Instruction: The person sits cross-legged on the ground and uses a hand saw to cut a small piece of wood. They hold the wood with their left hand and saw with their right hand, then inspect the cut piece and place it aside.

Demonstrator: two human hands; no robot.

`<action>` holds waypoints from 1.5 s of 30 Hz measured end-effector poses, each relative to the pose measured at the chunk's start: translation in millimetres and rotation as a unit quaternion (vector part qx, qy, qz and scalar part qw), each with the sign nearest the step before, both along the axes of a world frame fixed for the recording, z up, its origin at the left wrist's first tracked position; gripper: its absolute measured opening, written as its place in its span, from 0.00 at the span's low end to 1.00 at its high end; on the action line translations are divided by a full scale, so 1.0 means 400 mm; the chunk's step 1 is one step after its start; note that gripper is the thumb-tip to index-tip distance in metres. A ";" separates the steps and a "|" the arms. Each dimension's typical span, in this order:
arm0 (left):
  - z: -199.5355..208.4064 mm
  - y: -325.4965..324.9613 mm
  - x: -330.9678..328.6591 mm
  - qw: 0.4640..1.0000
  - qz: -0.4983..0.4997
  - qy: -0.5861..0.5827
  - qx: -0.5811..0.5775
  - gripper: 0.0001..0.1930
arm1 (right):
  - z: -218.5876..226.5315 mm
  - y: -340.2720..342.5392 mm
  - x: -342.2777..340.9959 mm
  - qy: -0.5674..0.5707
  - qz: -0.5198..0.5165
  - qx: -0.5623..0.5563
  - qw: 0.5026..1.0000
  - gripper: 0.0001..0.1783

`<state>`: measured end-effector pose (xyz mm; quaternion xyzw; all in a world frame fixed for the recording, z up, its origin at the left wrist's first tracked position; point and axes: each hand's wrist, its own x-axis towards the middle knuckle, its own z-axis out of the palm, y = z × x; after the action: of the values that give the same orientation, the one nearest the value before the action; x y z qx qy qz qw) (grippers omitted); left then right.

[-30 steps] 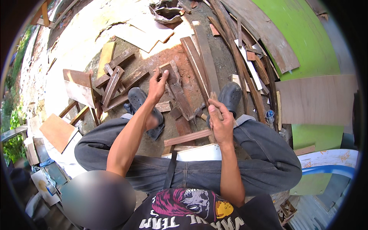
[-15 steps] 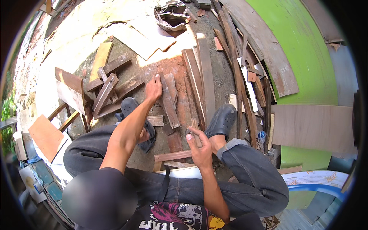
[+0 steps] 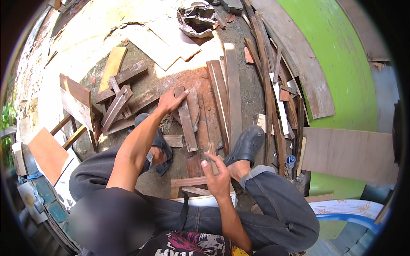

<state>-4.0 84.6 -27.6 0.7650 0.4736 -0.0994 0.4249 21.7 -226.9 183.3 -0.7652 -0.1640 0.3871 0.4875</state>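
My left hand [image 3: 172,101] reaches out to the far end of a short dark wooden plank [image 3: 186,123]. Its thumb lies across the top of that plank and the fingers go round the side, partly hidden. A flat greyish broken slab [image 3: 194,109] lies right beside the plank. Nearer to me, my right hand [image 3: 218,179] hovers over the ground between my legs, thumb and index finger stretched apart, with nothing visible in it. A reddish wooden strip [image 3: 188,181] lies just left of this hand, and a small pale piece of wood [image 3: 212,148] is beyond its fingertips.
Long planks [image 3: 232,89] lie ahead of my right shoe [image 3: 247,145]. Crossed wood scraps [image 3: 117,106] are piled at left, by a tan board [image 3: 49,153]. A torn sack [image 3: 197,20] stands far off. Green sheeting [image 3: 333,64] and a plywood board [image 3: 350,147] line the right.
My left hand has shifted over the plank's far end, and the plank's near end has swung slightly left. My right hand has moved down a little, its fingers spread. The view has shifted slightly.
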 end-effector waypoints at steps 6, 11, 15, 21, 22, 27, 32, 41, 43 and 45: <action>-0.068 0.005 0.006 1.000 0.013 -0.007 -0.015 0.67 | -0.016 0.000 -0.007 -0.006 -0.005 -0.004 1.000 0.22; -0.061 -0.005 -0.004 1.000 0.020 -0.006 -0.002 0.65 | -0.030 -0.004 -0.006 -0.026 -0.014 -0.002 1.000 0.21; -0.025 -0.024 0.002 0.999 0.036 -0.007 -0.009 0.59 | -0.042 -0.017 -0.003 -0.045 -0.024 -0.001 0.999 0.21; 0.010 -0.083 -0.021 0.976 0.180 -0.017 0.118 0.46 | -0.013 -0.009 -0.007 -0.067 -0.035 0.012 0.997 0.20; 0.013 -0.103 -0.027 0.963 0.195 -0.023 0.185 0.44 | -0.010 -0.012 -0.003 -0.077 -0.038 0.014 0.996 0.20; 0.122 -0.181 -0.059 0.959 0.241 -0.093 0.115 0.38 | -0.011 -0.064 0.023 -0.143 -0.061 0.045 0.987 0.18; 0.166 -0.226 -0.124 0.952 0.188 -0.215 0.110 0.37 | 0.030 -0.101 0.032 -0.227 -0.044 0.024 0.973 0.19; 0.413 -0.360 -0.001 0.937 0.015 -0.348 0.025 0.37 | 0.043 -0.207 0.056 -0.299 -0.013 -0.073 0.952 0.49; 0.470 -0.422 0.041 0.929 0.002 -0.370 -0.006 0.38 | 0.021 -0.231 0.062 -0.306 -0.017 -0.099 0.947 0.53; 0.511 -0.473 0.063 0.924 0.000 -0.382 -0.028 0.38 | 0.006 -0.252 0.060 -0.294 -0.009 -0.107 0.950 0.57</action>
<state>21.3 -104.5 176.9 0.7328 0.2725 0.1867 0.5949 45.6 -327.6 185.6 -0.8940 -0.2512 0.1559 0.3366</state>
